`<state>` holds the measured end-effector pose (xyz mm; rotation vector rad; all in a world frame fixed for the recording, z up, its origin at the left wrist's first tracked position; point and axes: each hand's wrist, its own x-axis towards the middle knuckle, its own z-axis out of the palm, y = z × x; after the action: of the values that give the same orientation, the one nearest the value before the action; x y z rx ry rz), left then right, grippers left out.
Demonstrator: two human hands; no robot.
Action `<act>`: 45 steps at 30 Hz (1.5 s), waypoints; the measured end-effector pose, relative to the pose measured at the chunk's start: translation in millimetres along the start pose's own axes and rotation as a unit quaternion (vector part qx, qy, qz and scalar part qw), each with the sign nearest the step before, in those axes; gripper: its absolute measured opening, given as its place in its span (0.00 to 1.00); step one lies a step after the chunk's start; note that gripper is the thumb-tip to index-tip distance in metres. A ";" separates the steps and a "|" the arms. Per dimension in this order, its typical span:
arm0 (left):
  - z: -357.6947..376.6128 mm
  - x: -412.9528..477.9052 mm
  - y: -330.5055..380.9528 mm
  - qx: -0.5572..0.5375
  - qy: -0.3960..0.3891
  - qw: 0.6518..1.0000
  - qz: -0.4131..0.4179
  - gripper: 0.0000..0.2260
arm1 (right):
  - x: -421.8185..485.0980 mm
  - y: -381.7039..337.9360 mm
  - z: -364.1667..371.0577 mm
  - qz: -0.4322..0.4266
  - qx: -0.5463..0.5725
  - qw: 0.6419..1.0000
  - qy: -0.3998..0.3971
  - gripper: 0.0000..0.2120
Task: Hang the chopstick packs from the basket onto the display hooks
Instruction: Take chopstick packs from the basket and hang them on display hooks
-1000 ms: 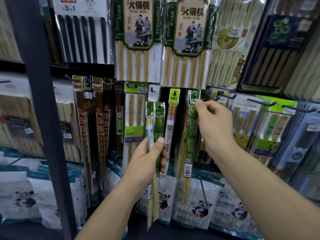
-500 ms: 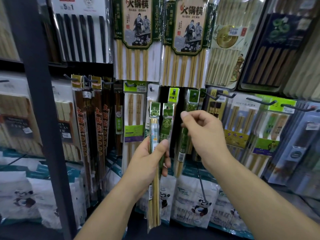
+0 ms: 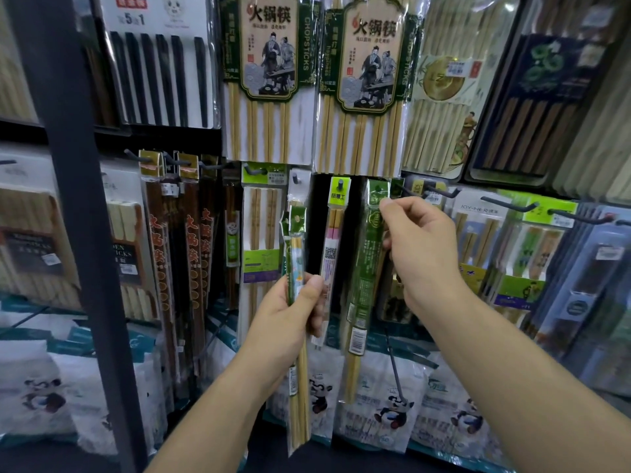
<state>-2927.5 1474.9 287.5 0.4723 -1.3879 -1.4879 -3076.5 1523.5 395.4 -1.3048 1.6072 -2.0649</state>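
My left hand [image 3: 290,315] grips a slim chopstick pack [image 3: 297,387] with a green header, held upright in front of the display. My right hand [image 3: 420,254] pinches the top of a long green chopstick pack [image 3: 363,268] whose header sits at hook height on the display. The hook behind that header is hidden. Bare black display hooks [image 3: 415,193] stick out just right of my right hand. The basket is not in view.
Large bamboo chopstick packs [image 3: 269,80] hang in the row above. A yellow-headed pack [image 3: 336,233] hangs between my hands, and dark brown packs [image 3: 191,250] hang to the left. A dark shelf post [image 3: 78,233] stands at the left. Panda-printed bags [image 3: 382,414] line the bottom.
My right hand dropped from the hook towards the packs in my left hand, then rose to hook height pinching a green pack's top. My left hand stayed about where it was.
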 end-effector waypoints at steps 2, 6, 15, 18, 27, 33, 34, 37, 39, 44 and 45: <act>0.9 -1.5 2.4 -0.016 -0.019 1.000 -0.010 0.16 | 3.0 1.5 0.1 0.006 -0.004 1.000 0.008 0.12; 3.1 -1.8 4.3 -0.038 -0.041 0.998 -0.034 0.19 | 7.5 2.4 0.9 0.022 0.000 0.999 0.023 0.13; 2.5 1.7 5.6 -0.096 -0.022 0.993 -0.067 0.12 | 10.2 11.6 1.4 0.017 -0.022 0.999 0.030 0.14; 4.5 -0.8 5.8 -0.069 -0.004 0.996 -0.053 0.09 | 10.9 16.2 1.8 0.010 -0.030 0.999 0.035 0.14; 8.2 -2.7 8.6 -0.029 -0.022 0.999 -0.015 0.07 | -6.6 26.1 0.2 -0.016 -0.029 0.999 0.039 0.14; 12.9 -2.9 7.7 -0.042 -0.050 0.998 -0.011 0.15 | -30.1 20.7 9.5 -0.064 -0.036 0.993 -0.088 0.06; 12.8 -3.0 7.1 -0.043 -0.050 0.998 -0.010 0.14 | -31.4 20.1 10.3 -0.069 -0.037 0.993 -0.091 0.06; 12.5 -2.7 5.7 -0.043 -0.055 0.998 -0.007 0.08 | -32.5 18.2 10.6 -0.072 -0.030 0.992 -0.098 0.07; 12.9 -3.1 5.6 -0.036 -0.061 0.997 0.000 0.05 | -32.3 18.6 10.6 -0.072 -0.031 0.991 -0.105 0.07; 14.4 -4.0 4.5 -0.044 -0.049 0.998 -0.002 0.06 | -26.9 18.8 10.7 -0.064 -0.055 0.993 -0.086 0.10; 14.3 -3.8 4.3 -0.046 -0.040 0.998 -0.006 0.08 | -23.4 16.7 9.3 -0.055 -0.050 0.994 -0.075 0.11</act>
<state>-2935.9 1486.1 294.0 0.3678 -1.3733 -1.5884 -3061.5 1525.9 369.2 -1.5737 1.6244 -1.9161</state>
